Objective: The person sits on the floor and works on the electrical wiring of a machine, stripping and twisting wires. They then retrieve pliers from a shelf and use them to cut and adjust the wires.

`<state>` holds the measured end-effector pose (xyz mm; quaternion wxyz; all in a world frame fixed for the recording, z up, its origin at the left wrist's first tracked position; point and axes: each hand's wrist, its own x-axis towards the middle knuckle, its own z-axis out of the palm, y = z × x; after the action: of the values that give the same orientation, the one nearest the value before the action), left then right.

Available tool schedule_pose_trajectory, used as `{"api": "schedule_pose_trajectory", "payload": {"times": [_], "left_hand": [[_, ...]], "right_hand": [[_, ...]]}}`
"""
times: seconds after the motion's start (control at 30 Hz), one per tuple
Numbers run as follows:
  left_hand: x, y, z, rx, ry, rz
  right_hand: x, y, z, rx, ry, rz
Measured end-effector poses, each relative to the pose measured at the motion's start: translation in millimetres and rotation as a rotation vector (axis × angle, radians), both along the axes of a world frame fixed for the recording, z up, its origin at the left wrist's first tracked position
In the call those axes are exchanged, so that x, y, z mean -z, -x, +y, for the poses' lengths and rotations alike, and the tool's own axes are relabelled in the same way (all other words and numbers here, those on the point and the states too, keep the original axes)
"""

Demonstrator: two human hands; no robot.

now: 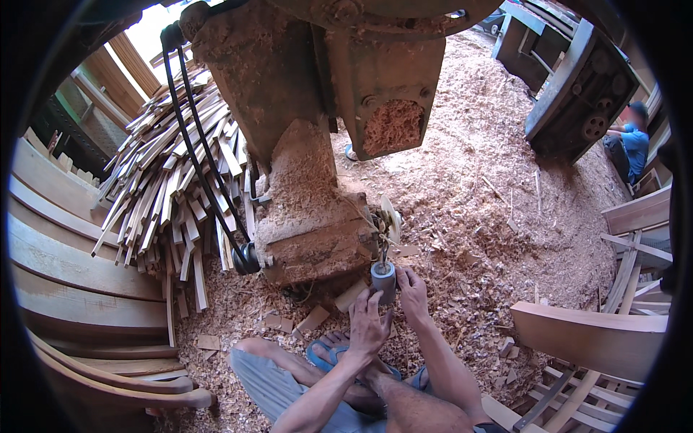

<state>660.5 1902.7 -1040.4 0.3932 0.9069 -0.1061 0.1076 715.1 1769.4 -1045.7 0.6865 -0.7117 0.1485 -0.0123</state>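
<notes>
A grey hollow cylinder (386,290) stands nearly upright before me, its round open end facing up and something thin and dark inside the opening. The fingers of my left hand (368,326) are wrapped about its lower left side. Against its upper right side press the bent fingers of my right hand (413,292). Just beyond the cylinder, a pale disc (392,218) with frayed bits round it sits on the end of a sawdust-coated machine (310,234). Whether the cylinder is joined to the machine, I cannot tell.
A black drive belt (195,137) runs down the machine's left side. Behind it slopes a pile of thin wood strips (180,159). Curved boards (94,314) line the left. Wood frames (588,335) stand at right. Shavings cover the floor (484,238); a person (634,148) sits far right.
</notes>
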Motion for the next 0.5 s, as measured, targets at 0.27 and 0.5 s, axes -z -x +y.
{"api": "schedule_pose_trajectory", "payload": {"times": [0.27, 0.5], "left_hand": [[1.2, 3.4, 12.8, -0.018, 0.000, -0.028], [-0.2, 2.3, 16.8, -0.014, 0.021, -0.027]], "right_hand": [[0.1, -8.7, -8.7, 0.023, 0.119, 0.031], [8.4, -15.3, -14.9, 0.037, 0.127, 0.016]]}}
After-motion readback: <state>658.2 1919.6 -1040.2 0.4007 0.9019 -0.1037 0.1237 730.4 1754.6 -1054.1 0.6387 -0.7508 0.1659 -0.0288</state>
